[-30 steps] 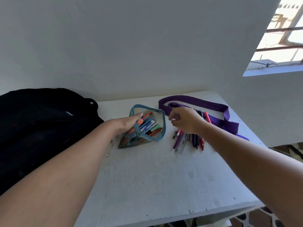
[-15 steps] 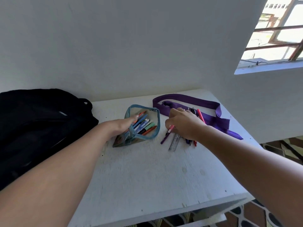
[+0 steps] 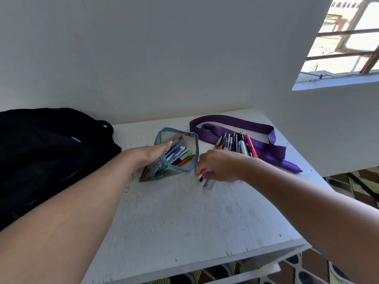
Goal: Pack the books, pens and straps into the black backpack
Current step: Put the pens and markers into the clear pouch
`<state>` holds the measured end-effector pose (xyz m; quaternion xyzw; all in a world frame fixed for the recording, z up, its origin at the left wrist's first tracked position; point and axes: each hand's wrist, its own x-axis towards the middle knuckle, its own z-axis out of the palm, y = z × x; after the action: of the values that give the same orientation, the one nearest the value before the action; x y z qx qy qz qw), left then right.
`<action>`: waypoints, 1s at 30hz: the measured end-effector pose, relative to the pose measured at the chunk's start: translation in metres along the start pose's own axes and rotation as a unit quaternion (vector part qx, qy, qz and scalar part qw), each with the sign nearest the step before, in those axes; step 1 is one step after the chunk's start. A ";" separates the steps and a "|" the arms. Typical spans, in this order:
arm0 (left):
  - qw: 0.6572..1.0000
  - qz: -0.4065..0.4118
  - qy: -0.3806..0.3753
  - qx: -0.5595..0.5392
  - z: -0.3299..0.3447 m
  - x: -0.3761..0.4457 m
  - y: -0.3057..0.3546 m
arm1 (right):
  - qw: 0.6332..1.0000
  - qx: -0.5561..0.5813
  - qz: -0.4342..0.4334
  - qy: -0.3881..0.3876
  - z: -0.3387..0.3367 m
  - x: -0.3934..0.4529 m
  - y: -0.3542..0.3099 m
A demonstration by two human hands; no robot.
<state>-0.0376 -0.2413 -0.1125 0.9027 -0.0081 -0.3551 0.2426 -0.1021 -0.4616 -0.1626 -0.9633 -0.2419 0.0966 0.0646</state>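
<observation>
The black backpack [image 3: 41, 152] sits at the desk's [image 3: 184, 212] left edge, nothing visibly going in yet. The left hand [image 3: 151, 154] holds the part-filled pencil pouch [image 3: 174, 154] open, fingers on its rim. The right hand [image 3: 217, 166] pinches a pink pen [image 3: 203, 172] beside it. More pens [image 3: 238, 144] and the purple strap [image 3: 266, 148] wait toward the back right corner; I see no books

Both forearms are bare from the near edge of view up to the wrists; no sleeve, watch, bracelet or ring is visible. The left hand [image 3: 152, 154], toward eleven o'clock, has a pale, light-coloured nail on one finger. The right hand [image 3: 220, 166], toward one o'clock, shows no markings.
</observation>
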 end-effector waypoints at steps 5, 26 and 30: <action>1.000 -0.001 0.004 -0.006 0.001 0.013 -0.006 | 0.999 -0.040 0.029 -0.009 0.004 0.002 0.005; 0.999 0.047 0.002 -0.026 0.000 0.022 -0.021 | 0.540 0.644 0.331 0.429 0.003 0.071 -0.040; 0.998 0.055 -0.015 -0.028 -0.001 0.015 -0.013 | 0.582 0.658 0.369 0.304 0.028 0.093 -0.046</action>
<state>-0.0282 -0.2319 -0.1276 0.8883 -0.0519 -0.3549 0.2868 -0.0486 -0.3743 -0.1963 -0.6364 0.2980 -0.0538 0.7094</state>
